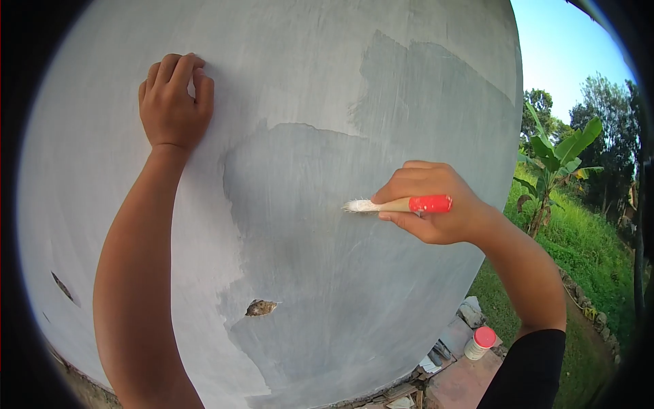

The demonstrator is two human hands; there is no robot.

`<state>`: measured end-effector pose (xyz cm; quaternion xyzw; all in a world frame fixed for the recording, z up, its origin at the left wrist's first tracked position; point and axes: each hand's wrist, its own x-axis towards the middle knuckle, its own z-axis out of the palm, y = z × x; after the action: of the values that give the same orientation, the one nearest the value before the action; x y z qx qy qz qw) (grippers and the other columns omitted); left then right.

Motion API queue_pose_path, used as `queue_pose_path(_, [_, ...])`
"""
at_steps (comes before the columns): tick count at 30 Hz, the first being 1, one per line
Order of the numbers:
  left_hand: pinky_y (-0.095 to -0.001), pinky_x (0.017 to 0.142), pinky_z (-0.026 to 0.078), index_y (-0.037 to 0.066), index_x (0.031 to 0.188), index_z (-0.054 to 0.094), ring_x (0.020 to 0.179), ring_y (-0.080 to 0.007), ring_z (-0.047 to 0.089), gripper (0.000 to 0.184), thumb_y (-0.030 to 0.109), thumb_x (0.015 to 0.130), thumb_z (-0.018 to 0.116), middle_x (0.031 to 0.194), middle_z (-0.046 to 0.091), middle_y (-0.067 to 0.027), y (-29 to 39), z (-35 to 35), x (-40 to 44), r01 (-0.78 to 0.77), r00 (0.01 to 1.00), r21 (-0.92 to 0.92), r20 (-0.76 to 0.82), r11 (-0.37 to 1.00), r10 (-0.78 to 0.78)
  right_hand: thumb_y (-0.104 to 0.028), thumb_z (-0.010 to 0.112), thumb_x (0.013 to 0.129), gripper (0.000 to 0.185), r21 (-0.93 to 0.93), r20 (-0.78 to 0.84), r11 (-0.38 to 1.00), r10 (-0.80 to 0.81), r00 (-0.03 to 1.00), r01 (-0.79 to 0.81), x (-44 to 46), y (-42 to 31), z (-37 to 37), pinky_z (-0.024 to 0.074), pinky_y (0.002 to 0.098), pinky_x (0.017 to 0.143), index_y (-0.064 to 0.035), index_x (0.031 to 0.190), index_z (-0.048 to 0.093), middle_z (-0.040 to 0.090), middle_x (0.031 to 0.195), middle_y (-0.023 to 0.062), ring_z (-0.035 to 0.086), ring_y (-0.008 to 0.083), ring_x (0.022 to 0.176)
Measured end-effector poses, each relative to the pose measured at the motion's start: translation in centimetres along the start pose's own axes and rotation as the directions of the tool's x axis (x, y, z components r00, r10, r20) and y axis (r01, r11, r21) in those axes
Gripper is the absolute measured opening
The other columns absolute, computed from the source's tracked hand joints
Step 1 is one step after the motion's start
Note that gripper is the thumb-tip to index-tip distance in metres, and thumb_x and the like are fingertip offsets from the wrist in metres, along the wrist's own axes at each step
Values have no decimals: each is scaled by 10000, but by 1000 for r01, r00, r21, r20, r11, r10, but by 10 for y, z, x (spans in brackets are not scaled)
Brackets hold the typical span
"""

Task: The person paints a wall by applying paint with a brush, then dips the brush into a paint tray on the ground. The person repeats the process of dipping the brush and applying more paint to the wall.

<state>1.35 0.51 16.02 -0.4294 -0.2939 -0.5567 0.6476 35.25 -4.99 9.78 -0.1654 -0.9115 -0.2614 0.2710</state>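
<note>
That person's arms (136, 293) reach to the wall (300, 238). The left hand (172, 109) leans there, loosely bent, maybe for balance; the right hand (439, 183) pinches the brush (395, 205) near its bristles (360, 205), probably to steer.

No lettering, brand, number or sign can be read. The pale marks on the red handle end of the brush (430, 204) do not resolve into characters, and the side of the red-lidded tub (476, 351) on the ground is too small to show whether anything is printed there.
</note>
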Motion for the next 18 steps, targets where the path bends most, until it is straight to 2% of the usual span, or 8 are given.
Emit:
queue_pose_path(2, [-322,776,430,142,823,603,846,-153,562,73,139,796,535,867,590,43,2,-1,0,16,1000,11,10,1000,-16,-94,701,774,118,58,-38,988,147,988,-144,14,18,-18,467,264,608,-45,874,662,645,774,34,591,164,692])
queue_pose_path(4, [-321,777,430,143,823,602,846,-152,561,73,140,797,534,867,589,44,0,0,-1,15,1000,13,6,1000,-15,-107,687,803,121,40,-243,983,183,953,-179,33,41,-40,472,261,629,-42,901,660,660,807,29,598,130,719])
queue_pose_path(6, [-320,778,429,143,823,602,845,-151,559,73,140,798,533,867,589,45,-1,1,-1,13,1000,14,3,1000,-13,-121,685,818,141,-215,-499,966,16,867,-142,47,55,-58,474,264,616,-43,933,657,664,843,20,594,114,744])
queue_pose_path(9, [-322,780,430,142,821,602,848,-151,560,73,143,800,532,868,590,46,-1,2,-1,11,1000,5,-5,1000,-10,-110,706,783,175,-364,-571,930,-181,801,-49,47,74,-49,472,269,585,-54,942,656,654,826,37,593,146,717])
queue_pose_path(11, [-323,780,430,143,829,600,848,-152,560,74,143,800,533,868,591,46,-3,2,-1,1,1000,-9,-7,1000,-1,-97,722,739,219,-587,-333,810,-218,917,-20,30,51,-23,471,274,553,-57,944,655,638,795,56,581,184,668])
queue_pose_path(14, [-324,781,431,143,836,599,847,-153,560,76,144,800,532,864,589,47,-3,2,-1,-13,1000,-4,-13,1000,13,-88,689,666,162,-343,-130,932,-167,977,114,-8,10,21,455,293,550,-120,801,607,579,722,-7,548,171,650])
queue_pose_path(16, [-332,820,426,133,886,607,893,-161,564,110,142,819,520,904,603,34,-4,0,-2,25,998,10,54,1000,-25,-99,682,726,97,-188,-35,982,-34,999,27,-11,5,13,461,301,581,-105,800,620,596,717,9,562,169,653])
queue_pose_path(18, [-340,858,421,122,936,615,940,-168,569,147,140,837,508,945,617,21,-1,0,-3,57,991,20,117,998,-59,-130,679,773,97,158,-39,964,223,974,-215,7,12,-22,465,317,617,-85,846,635,616,730,35,581,171,676])
